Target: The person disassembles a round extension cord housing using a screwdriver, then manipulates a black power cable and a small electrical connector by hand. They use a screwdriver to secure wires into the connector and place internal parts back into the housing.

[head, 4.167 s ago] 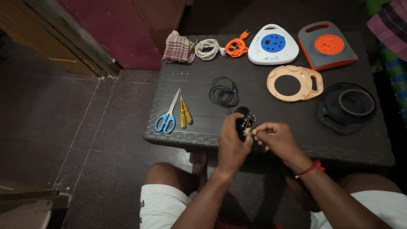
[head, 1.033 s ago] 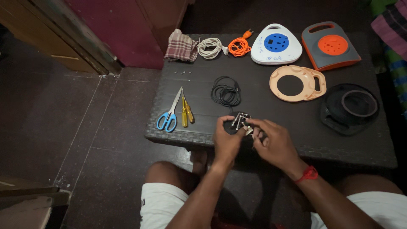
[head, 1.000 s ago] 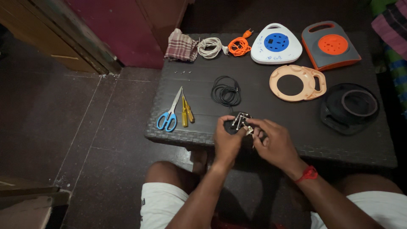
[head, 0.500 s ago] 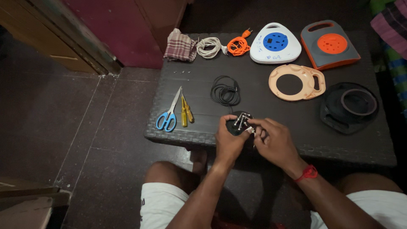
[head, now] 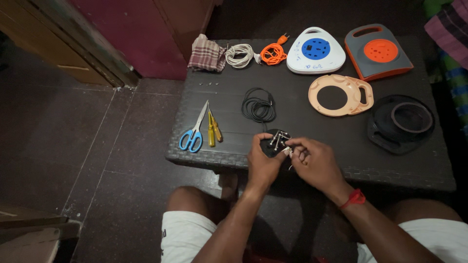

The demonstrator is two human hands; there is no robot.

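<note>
My left hand [head: 261, 163] grips a small round black socket part [head: 274, 144] with several metal contacts standing up from it, just above the near edge of the dark table [head: 234, 155]. My right hand [head: 313, 163] pinches at the metal contacts on the part's right side with thumb and fingertips. A red thread circles my right wrist [head: 356, 197]. A black coiled wire [head: 259, 105] lies on the table just beyond the hands.
Blue-handled scissors [head: 194, 130] and two yellow screwdrivers [head: 213, 129] lie at the left. At the back are a checked cloth [head: 206, 53], white cord [head: 239, 55], orange cord [head: 273, 53], white-blue extension box [head: 315, 50], grey-orange box [head: 379, 51]. A peach cover [head: 341, 94] and black housing [head: 402, 122] lie right.
The hands have stayed over the near table edge, shifting slightly; the fingers of my right hand keep working at the metal contacts. Nothing else on the table moved.
</note>
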